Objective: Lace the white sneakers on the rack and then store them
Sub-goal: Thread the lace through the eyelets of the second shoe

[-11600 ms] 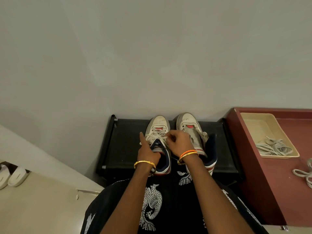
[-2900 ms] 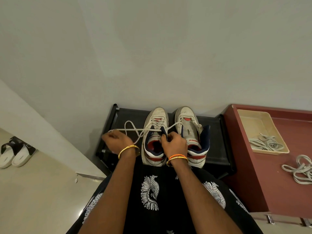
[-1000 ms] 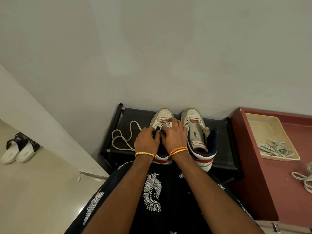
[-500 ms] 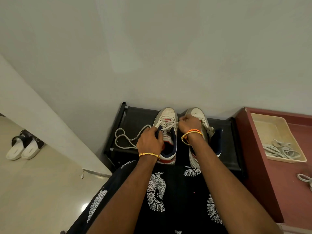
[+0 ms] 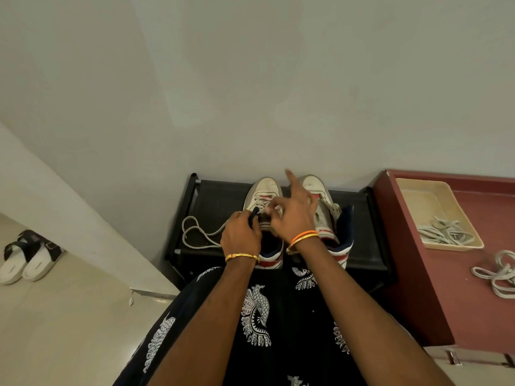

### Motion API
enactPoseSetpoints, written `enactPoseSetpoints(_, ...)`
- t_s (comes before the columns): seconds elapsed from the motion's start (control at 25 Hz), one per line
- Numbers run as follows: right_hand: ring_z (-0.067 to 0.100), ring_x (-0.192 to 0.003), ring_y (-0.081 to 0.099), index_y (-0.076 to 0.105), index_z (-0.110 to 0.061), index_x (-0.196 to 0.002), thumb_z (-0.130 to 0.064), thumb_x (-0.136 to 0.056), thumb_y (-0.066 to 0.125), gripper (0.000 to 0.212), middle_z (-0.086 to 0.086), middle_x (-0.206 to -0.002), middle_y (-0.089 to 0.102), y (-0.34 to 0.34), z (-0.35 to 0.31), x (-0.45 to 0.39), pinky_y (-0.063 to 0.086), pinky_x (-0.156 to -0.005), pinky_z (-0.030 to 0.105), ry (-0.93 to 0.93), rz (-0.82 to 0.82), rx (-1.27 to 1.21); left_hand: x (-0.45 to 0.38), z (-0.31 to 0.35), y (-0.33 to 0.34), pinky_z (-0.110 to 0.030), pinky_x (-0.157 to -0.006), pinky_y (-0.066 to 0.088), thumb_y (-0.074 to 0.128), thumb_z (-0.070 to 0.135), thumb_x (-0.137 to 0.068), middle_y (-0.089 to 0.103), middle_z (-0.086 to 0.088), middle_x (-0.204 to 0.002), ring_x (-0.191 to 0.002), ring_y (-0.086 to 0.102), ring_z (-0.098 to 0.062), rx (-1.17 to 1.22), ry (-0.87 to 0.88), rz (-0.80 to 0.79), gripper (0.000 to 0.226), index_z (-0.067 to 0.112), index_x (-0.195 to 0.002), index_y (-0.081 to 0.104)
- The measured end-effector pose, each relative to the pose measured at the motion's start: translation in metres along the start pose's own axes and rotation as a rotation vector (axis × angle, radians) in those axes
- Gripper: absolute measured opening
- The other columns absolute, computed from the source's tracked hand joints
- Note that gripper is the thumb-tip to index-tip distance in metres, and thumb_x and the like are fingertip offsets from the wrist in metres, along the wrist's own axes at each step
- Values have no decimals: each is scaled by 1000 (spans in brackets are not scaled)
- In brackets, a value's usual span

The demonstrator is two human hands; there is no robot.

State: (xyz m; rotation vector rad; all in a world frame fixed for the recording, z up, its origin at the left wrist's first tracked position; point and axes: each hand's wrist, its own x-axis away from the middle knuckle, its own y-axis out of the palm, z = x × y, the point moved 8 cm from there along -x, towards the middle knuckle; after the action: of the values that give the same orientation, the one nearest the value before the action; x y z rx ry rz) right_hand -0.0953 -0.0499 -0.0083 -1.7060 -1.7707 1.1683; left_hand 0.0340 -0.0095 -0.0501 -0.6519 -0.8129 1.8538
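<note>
Two white sneakers with navy and red collars stand side by side on the black shoe rack (image 5: 223, 193), toes to the wall. Over the left sneaker (image 5: 264, 190), my left hand (image 5: 241, 232) grips the navy tongue edge at the eyelets. My right hand (image 5: 292, 213) pinches the lace at the sneaker's throat, index finger pointing up toward the wall. The loose end of the white lace (image 5: 195, 232) lies in loops on the rack to the left. The right sneaker (image 5: 320, 201) is partly hidden behind my right hand and shows no lace.
A dark red cabinet (image 5: 434, 274) stands right of the rack, carrying a beige tray (image 5: 401, 185) of spare laces and a loose lace bundle (image 5: 498, 271). Black-and-white sandals (image 5: 25, 257) lie on the floor at far left. The wall rises directly behind the rack.
My right hand has come back from above the right sneaker to the left sneaker's throat, index finger now raised. The left hand stays on the tongue; the lace loops lie unchanged.
</note>
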Motion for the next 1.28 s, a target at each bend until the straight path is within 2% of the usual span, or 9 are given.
enactPoseSetpoints(0.12, 4, -123, 38, 66, -23, -67, -10, -78, 74, 18, -6, -157, 16, -43, 34, -1, 32, -105, 31, 225, 249, -428, 1, 0, 1, -27, -67, 43, 52, 26, -94, 61, -7, -98, -86, 59, -20, -2, -21, 1, 21, 10, -102, 63)
enactPoseSetpoints(0.28, 21, -125, 48, 68, -3, -91, -12, -85, 67, 10, 2, -151, 24, -46, 90, 21, 34, -92, 18, 684, 314, -614, 2, 1, 3, -32, -71, 49, 53, 29, -94, 61, -5, -98, -87, 60, -21, 2, -37, -6, 22, 12, -103, 63)
enactPoseSetpoints(0.44, 31, -122, 47, 61, -4, -109, -10, -83, 61, 27, 15, -148, 27, -63, 29, 9, 40, -94, 29, 241, 387, -77, 1, -2, 4, -32, -69, 49, 54, 29, -93, 61, -6, -95, -85, 59, -21, 28, -63, -18, 21, 11, -100, 64)
enactPoseSetpoints(0.52, 31, -134, 33, 61, -10, -115, -18, -84, 59, 32, 11, -147, 33, -32, -12, -3, 31, -105, 41, -8, 109, 161, 0, -2, 5, -33, -68, 49, 54, 29, -93, 60, -6, -93, -83, 59, -21, 31, -69, -27, 20, 11, -96, 64)
enactPoseSetpoints(0.64, 26, -144, 9, 64, -16, -117, -27, -91, 51, 31, 7, -153, 24, 23, -18, 5, 8, -112, 50, 3, -228, 379, 0, -3, 7, -31, -67, 46, 53, 28, -93, 60, -7, -92, -82, 58, -21, 43, -60, -36, 20, 10, -94, 63)
enactPoseSetpoints(0.84, 34, -130, 42, 74, -16, -71, -14, -66, 76, 6, 12, -134, 51, 3, -10, 20, 17, -104, 55, -26, 80, 265, 0, -1, 4, -33, -69, 49, 53, 28, -93, 59, -5, -96, -85, 59, -21, 3, -54, -39, 20, 12, -99, 64)
enactPoseSetpoints(0.96, 27, -130, 41, 73, -17, -70, -12, -67, 77, 7, 9, -143, 42, -39, 7, 24, 22, -105, 54, 66, 289, 79, 1, 0, 3, -31, -71, 50, 53, 29, -94, 60, -4, -96, -86, 59, -19, 9, -70, -17, 21, 13, -101, 64)
enactPoseSetpoints(1.12, 15, -109, 50, 69, -12, -76, -7, -80, 70, 6, 6, -128, 46, -86, 64, 39, 37, -93, 18, 410, 527, -382, 1, -2, 4, -35, -72, 52, 53, 29, -94, 61, -5, -97, -88, 60, -22, 20, -81, -12, 22, 13, -103, 65)
enactPoseSetpoints(1.28, 22, -85, 65, 55, -14, -77, -4, -93, 53, 19, 6, -84, 66, -63, 95, 51, 53, -80, 32, 850, 579, -1159, 2, 1, 5, -34, -73, 52, 54, 28, -93, 61, -5, -99, -90, 60, -21, 26, -86, -14, 22, 14, -106, 65)
